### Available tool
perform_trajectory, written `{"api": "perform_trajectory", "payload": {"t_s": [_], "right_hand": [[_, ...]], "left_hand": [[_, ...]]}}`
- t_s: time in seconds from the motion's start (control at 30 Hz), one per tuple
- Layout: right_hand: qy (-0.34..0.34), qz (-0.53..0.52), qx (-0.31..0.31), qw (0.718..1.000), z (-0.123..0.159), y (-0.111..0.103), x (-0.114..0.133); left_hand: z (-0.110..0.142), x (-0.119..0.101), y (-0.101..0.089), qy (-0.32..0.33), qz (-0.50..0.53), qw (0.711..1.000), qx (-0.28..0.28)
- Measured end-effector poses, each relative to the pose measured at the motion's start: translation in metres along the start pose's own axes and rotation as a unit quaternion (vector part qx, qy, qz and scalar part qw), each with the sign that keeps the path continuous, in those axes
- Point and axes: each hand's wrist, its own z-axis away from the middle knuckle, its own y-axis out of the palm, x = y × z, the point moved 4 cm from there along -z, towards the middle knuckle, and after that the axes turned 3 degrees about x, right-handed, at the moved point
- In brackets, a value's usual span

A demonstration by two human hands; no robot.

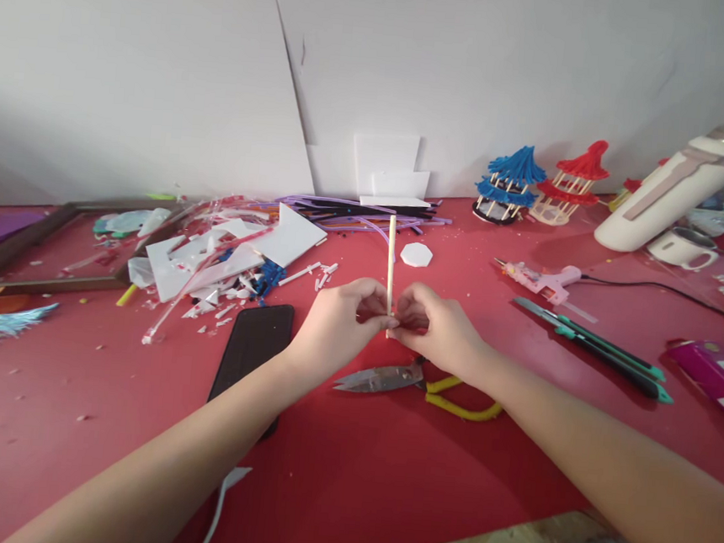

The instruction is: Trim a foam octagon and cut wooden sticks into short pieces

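Note:
A thin pale wooden stick [391, 257] stands nearly upright between my hands. My left hand [345, 321] pinches it near its lower end, thumb and fingers closed. From the other side, my right hand [437, 324] also closes its fingertips at the bottom of the stick, almost meeting the left fingertips. A small white octagonal piece [416, 254] lies flat just beyond the hands. Below them rest scissors [384, 380] with yellow handles, partly covered by my right forearm. A black phone [252, 351] lies left of my left hand, overlapped by that wrist.
White scraps [212, 250] and pipe cleaners [341, 215] spread behind on the red table. Blue [507, 183] and red [572, 184] small pagodas stand at back right. Nearer are a pink glue gun [542, 280], a cutter knife [589, 346], a mug [681, 247] and a thermos [673, 189].

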Motion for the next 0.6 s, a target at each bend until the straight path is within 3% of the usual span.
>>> {"api": "perform_trajectory", "payload": {"t_s": [0.47,0.6], "right_hand": [[0.02,0.054,-0.003,0.998,0.002,0.001,-0.001],[0.027,0.096,0.032,0.994,0.0,-0.002,0.003]], "left_hand": [[-0.001,0.009,0.006,-0.026,0.035,0.999,0.021],[-0.003,0.012,0.009,-0.024,0.04,0.999,0.024]]}}
